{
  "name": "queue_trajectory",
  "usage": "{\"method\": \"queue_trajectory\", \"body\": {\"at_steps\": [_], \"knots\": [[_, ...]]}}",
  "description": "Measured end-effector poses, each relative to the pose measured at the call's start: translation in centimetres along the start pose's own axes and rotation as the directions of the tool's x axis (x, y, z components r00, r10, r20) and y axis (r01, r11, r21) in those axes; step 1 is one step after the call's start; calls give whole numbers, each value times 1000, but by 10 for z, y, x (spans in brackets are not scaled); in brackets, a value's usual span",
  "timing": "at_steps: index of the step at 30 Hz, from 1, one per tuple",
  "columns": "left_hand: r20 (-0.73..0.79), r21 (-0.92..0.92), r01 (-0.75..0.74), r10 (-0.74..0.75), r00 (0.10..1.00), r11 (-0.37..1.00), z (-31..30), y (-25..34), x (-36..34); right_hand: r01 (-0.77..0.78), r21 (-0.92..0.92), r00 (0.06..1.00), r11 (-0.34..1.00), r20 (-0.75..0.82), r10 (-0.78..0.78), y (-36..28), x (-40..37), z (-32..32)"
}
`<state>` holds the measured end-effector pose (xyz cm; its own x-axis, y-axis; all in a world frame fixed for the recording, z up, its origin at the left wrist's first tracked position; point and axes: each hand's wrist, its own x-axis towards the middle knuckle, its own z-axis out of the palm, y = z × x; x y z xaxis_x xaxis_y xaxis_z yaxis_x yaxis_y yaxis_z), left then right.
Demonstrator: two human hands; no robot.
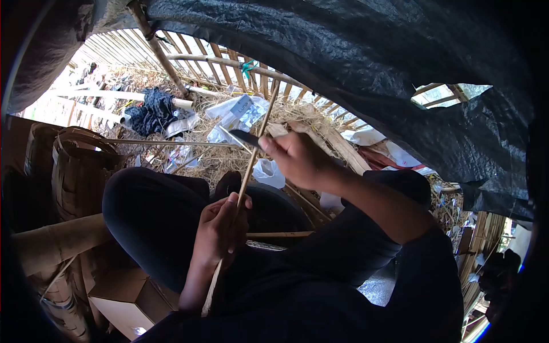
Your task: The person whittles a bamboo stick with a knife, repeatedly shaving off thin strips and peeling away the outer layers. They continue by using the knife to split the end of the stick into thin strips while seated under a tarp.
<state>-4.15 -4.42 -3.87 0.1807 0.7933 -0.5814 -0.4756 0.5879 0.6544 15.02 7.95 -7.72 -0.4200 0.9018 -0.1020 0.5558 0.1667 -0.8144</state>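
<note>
My left hand (216, 230) is closed around a long, thin bamboo strip (247, 174), which slants from my lap up and away toward the fence. Farther up the strip, my right hand (300, 162) grips a knife (245, 138), its handle hidden inside my fist. The dark blade points left and lies across the strip, with my thumb close to it. A thin pale sliver (235, 139) angles off the strip beside the blade. My crossed legs in dark trousers (151, 211) are below both hands.
Woven bamboo baskets (86, 171) and a thick bamboo pole (63, 243) stand at the left, above a cardboard box (128, 297). Ahead, shavings, plastic bags (269, 172) and a dark cloth (151, 111) litter the ground before a slatted fence (223, 68). Black sheeting (354, 51) hangs low overhead.
</note>
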Motion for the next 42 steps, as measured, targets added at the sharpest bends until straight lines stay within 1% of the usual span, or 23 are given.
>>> {"method": "queue_trajectory", "body": {"at_steps": [1,2,5,7,8,12,13,15,16,17,19,21,22,23,25,26,27,29,33,35,37,39,42], "knots": [[-3,-2,-3,3,1000,1000,1,-1,0,104,24,994,994,-31,-103,-3,-4,7],[-4,36,3,-2,1000,999,1,-2,2,-77,12,980,997,184,74,0,1,-11],[1,48,10,-11,1000,999,5,3,-4,-92,-95,993,991,-77,85,-7,11,-31],[17,20,4,-4,1000,1000,7,4,-3,15,-32,1000,999,20,-15,-23,-7,-9],[1,16,8,-8,1000,1000,3,1,-2,73,-33,996,997,-53,-75,-12,-10,6],[19,21,28,-28,999,999,5,2,1,-83,-72,993,994,-88,76,-12,6,-22],[19,18,21,-21,1000,1000,4,2,2,-86,13,995,996,48,85,-18,-4,-7],[-25,15,23,-23,999,1000,1,1,3,232,15,969,973,-87,-230,-19,-17,17],[-24,21,30,-29,999,999,2,3,3,102,-16,994,995,31,-101,-15,-14,3],[-17,36,23,-22,1000,999,4,3,3,-137,-37,990,990,33,138,-14,-5,-9],[-6,48,6,-6,1000,999,4,4,3,-101,-50,994,994,-35,99,-24,-6,-17],[-22,16,-2,2,1000,1000,1,4,3,187,150,970,971,129,-207,-33,-28,12],[-22,19,0,1,1000,1000,4,5,4,254,294,956,921,70,-286,-29,-29,25],[-22,29,6,-6,1000,1000,8,6,4,249,298,958,922,66,-280,-19,-26,22],[-22,34,4,-4,1000,999,11,6,3,-182,366,969,912,223,104,-5,-5,-12],[3,46,-6,6,1000,999,11,7,2,-300,481,948,824,244,203,-5,0,-32],[32,60,-20,18,999,998,12,8,3,-372,687,921,624,356,158,2,7,-46],[53,48,-34,31,998,998,9,5,4,-348,850,936,395,336,103,6,16,-61],[71,69,-53,48,996,996,9,0,9,-194,912,981,362,178,76,15,24,-62],[54,95,-57,52,997,994,10,3,8,-61,756,998,652,38,50,24,29,-62],[37,108,-67,63,997,992,12,4,7,-31,724,999,690,2,44,7,25,-70],[-22,38,-80,81,996,996,14,5,6,-127,498,992,858,69,107,-12,11,-80],[-22,-44,-91,90,996,995,17,11,4,133,284,991,949,-48,-125,1,18,-54]]}}
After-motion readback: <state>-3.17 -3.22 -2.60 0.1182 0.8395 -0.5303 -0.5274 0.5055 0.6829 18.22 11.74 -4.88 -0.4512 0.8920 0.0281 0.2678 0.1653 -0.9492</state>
